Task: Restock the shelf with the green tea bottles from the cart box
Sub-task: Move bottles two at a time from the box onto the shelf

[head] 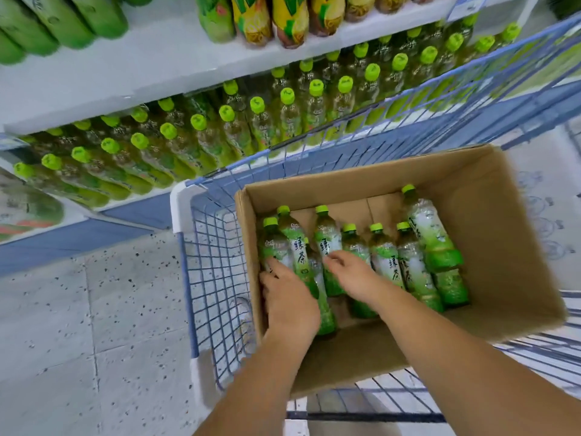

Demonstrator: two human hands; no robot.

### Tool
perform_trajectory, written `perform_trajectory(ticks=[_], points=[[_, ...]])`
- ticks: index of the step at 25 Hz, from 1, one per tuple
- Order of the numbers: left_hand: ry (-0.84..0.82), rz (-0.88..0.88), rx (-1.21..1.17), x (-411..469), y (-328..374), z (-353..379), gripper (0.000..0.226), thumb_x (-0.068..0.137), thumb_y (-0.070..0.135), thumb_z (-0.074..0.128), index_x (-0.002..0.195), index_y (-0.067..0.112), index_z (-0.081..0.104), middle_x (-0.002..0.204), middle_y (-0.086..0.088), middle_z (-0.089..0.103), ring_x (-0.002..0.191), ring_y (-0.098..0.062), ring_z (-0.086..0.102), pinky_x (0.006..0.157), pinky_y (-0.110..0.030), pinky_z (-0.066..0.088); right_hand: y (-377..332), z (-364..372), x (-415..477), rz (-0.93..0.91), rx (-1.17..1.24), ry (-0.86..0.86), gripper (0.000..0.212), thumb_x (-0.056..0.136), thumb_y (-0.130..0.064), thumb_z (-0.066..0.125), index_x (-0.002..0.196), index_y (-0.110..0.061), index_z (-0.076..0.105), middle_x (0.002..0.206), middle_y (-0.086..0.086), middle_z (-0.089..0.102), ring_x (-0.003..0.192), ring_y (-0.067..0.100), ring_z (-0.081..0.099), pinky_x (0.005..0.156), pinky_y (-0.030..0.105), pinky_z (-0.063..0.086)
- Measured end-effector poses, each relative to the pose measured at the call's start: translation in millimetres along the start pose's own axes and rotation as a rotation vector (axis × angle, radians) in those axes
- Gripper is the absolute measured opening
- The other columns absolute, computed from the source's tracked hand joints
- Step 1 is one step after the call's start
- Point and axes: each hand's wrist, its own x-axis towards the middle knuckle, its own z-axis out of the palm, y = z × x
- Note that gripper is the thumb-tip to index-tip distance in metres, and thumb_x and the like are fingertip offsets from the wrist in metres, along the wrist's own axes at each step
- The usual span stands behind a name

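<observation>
Both hands (290, 302) (352, 273) on bottles (385, 262), seemingly ungripped, inside box (509, 247).

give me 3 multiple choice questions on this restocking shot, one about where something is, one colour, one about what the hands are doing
1. Where does the cardboard box sit?
A. on the floor
B. inside the blue wire cart
C. on the shelf

2. What colour are the caps of the green tea bottles in the box?
A. white
B. red
C. bright green

3. What state are the hands in?
A. both reaching into the box, on bottles that lie there
B. both gripping the cart handle
C. one raising a bottle to the shelf

Answers:
1 B, the cart's wire walls surround the box.
2 C, every cap in the box is lime green, like those on the shelf rows.
3 A, the left hand and right hand rest on bottles at the box's left side; none is lifted.
</observation>
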Motion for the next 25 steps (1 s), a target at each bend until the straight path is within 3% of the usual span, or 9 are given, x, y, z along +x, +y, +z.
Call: perform_trajectory(ticks=[3,6,9,12,16,19,21,23,25], points=[[0.134,0.093,0.11,0,-12,21,0.103,0.086,0.01,0.069,0.155,0.002,-0.008,0.15,-0.021,0.018,0.129,-0.029,0.048,0.106,-0.028,0.041,-4,15,29,-0.013,0.07,-0.033,0.057,0.1,-0.046,0.053,0.147,-0.016,0.046,0.145,0.006,0.053,0.129,0.024,0.053,0.107,0.036,0.042],[0.201,0.227,0.113,-1,-26,28,0.098,0.088,0.009,0.064,0.156,0.002,-0.006,0.15,-0.017,0.02,0.134,-0.026,0.041,0.111,-0.027,0.038,-4,22,43,-0.013,0.174,-0.031,0.055,0.096,-0.04,0.062,0.143,-0.015,0.051,0.13,0.006,0.064,0.109,0.02,0.063,0.089,0.032,0.052],[0.16,0.178,-0.124,2,-30,22,0.1,0.09,0.011,0.067,0.158,0.013,-0.006,0.158,-0.011,0.026,0.146,-0.024,0.031,0.119,-0.038,0.032,-8,27,51,-0.02,0.207,-0.086,0.049,0.095,-0.039,0.064,0.139,-0.018,0.058,0.123,0.003,0.067,0.093,0.014,0.062,0.073,0.026,0.048],[0.082,0.083,-0.211,10,-27,14,0.098,0.087,0.013,0.07,0.157,0.014,0.003,0.151,-0.01,0.041,0.139,-0.025,0.042,0.114,-0.039,0.038,-19,22,60,0.028,0.169,-0.152,0.04,0.092,-0.038,0.067,0.128,-0.021,0.063,0.112,0.004,0.068,0.073,0.012,0.055,0.064,0.027,0.044],[-0.037,0.043,-0.208,7,-20,10,0.1,0.092,0.015,0.065,0.157,0.012,-0.011,0.159,-0.011,0.018,0.144,-0.027,0.031,0.115,-0.034,0.03,-29,4,75,0.082,0.013,-0.316,0.057,0.088,-0.041,0.071,0.138,-0.021,0.053,0.085,0.007,0.057,0.052,0.011,0.039,0.044,0.024,0.031],[-0.036,0.053,-0.222,3,-25,13,0.102,0.093,0.015,0.063,0.156,0.016,-0.018,0.16,-0.009,0.012,0.144,-0.028,0.031,0.114,-0.037,0.032,-37,3,83,0.117,-0.046,-0.394,0.045,0.091,-0.032,0.071,0.132,-0.017,0.057,0.073,0.002,0.048,0.051,0.01,0.036,0.044,0.023,0.029],[-0.052,0.046,-0.29,3,-31,12,0.106,0.091,0.016,0.067,0.155,0.026,-0.016,0.157,-0.005,0.027,0.142,-0.025,0.037,0.116,-0.039,0.035,-36,9,83,0.128,0.04,-0.326,0.036,0.087,-0.024,0.076,0.12,-0.016,0.065,0.085,0.003,0.058,0.059,0.01,0.044,0.049,0.022,0.037],[-0.086,0.014,-0.406,6,-35,10,0.108,0.085,0.017,0.074,0.152,0.038,-0.008,0.144,0.003,0.048,0.132,-0.022,0.049,0.111,-0.043,0.041,-29,15,80,0.107,0.158,-0.216,0.041,0.08,-0.022,0.082,0.117,-0.013,0.069,0.101,0.004,0.067,0.077,0.014,0.058,0.06,0.025,0.048],[-0.141,-0.032,-0.512,8,-36,7,0.106,0.082,0.016,0.078,0.151,0.038,0.0,0.133,0.008,0.055,0.122,-0.019,0.055,0.106,-0.041,0.046,-18,14,70,0.069,0.193,-0.106,0.043,0.077,-0.024,0.084,0.116,-0.01,0.07,0.113,0.004,0.069,0.1,0.021,0.063,0.084,0.032,0.053]])
